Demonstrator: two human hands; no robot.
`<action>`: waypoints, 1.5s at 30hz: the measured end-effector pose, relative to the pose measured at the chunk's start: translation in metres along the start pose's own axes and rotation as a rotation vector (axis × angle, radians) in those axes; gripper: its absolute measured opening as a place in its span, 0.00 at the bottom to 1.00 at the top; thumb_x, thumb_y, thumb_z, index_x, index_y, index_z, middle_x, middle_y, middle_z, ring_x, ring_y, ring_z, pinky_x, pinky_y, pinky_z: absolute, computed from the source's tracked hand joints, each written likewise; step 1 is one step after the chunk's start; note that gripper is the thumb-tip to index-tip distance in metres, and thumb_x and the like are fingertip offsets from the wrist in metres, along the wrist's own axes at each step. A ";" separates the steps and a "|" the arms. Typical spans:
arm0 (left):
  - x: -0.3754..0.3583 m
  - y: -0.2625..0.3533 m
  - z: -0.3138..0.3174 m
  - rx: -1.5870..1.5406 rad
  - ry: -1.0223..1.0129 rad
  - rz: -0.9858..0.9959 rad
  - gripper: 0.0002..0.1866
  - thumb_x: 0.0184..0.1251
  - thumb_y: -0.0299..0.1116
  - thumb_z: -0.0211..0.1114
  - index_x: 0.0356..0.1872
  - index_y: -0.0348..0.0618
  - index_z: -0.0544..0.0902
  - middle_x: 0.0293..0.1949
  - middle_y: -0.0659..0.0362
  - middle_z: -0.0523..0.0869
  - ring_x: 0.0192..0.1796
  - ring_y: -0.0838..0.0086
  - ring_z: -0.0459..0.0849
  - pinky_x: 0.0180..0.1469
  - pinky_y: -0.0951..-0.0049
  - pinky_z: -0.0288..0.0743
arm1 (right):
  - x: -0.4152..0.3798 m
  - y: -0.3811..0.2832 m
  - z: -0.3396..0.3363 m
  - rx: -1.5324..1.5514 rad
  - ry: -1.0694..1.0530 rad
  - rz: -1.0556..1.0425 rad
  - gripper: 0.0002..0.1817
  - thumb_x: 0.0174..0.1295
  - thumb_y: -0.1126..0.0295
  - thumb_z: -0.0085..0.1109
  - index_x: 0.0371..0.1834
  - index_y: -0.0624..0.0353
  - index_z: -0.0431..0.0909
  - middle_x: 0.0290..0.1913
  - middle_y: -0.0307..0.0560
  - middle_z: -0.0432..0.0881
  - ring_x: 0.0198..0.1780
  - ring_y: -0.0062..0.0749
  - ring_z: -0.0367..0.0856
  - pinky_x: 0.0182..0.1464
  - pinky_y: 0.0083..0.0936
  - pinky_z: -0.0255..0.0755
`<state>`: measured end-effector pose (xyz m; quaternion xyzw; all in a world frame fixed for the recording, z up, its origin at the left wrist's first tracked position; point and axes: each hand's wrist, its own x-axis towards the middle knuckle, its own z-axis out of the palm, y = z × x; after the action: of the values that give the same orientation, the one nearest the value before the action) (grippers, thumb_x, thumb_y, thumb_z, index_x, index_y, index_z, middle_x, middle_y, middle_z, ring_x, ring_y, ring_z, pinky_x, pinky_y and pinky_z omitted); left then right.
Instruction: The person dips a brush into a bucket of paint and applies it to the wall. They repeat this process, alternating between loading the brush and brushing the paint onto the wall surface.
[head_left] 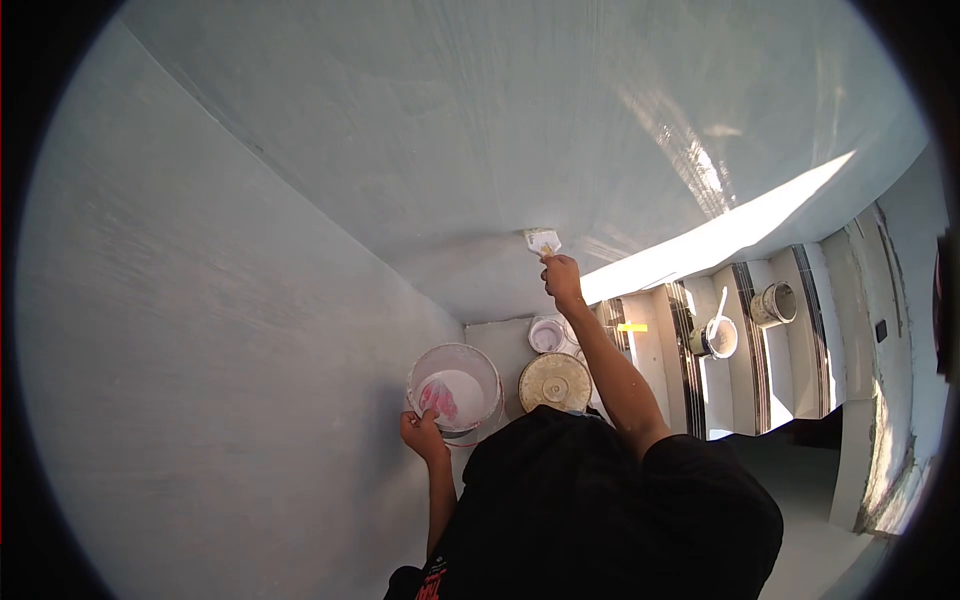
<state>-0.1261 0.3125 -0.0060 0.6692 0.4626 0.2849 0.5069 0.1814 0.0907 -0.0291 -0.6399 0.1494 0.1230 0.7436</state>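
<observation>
My right hand (561,279) is closed around the handle of a wide white paintbrush (542,241), whose bristles touch the pale grey-blue wall (480,120). Down to the left, my left hand (424,432) grips the near rim of a large bucket (480,370), with the fingers closed at its edge. Inside the bucket is pale liquid, and a pink and white patch (438,400) shows just beyond my fingers; what it is I cannot make out.
Beside the bucket stand a round lidded tub (555,383) and a small paint pot (547,335). Dark-edged steps (683,350) run off to the right, bearing a pot with a white-handled tool (714,338) and another bucket (774,304). A second wall (200,350) rises at left.
</observation>
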 end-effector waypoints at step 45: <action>0.026 -0.025 -0.003 0.040 -0.087 0.000 0.14 0.41 0.22 0.66 0.23 0.40 0.67 0.24 0.65 0.67 0.27 0.74 0.65 0.32 0.72 0.63 | -0.003 -0.004 0.048 0.105 0.079 0.084 0.10 0.64 0.68 0.57 0.41 0.65 0.79 0.19 0.37 0.70 0.14 0.18 0.58 0.15 0.21 0.50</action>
<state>-0.1265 0.3386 -0.0312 0.6909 0.4457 0.2462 0.5132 0.1832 0.1379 -0.0178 -0.5977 0.2116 0.1208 0.7638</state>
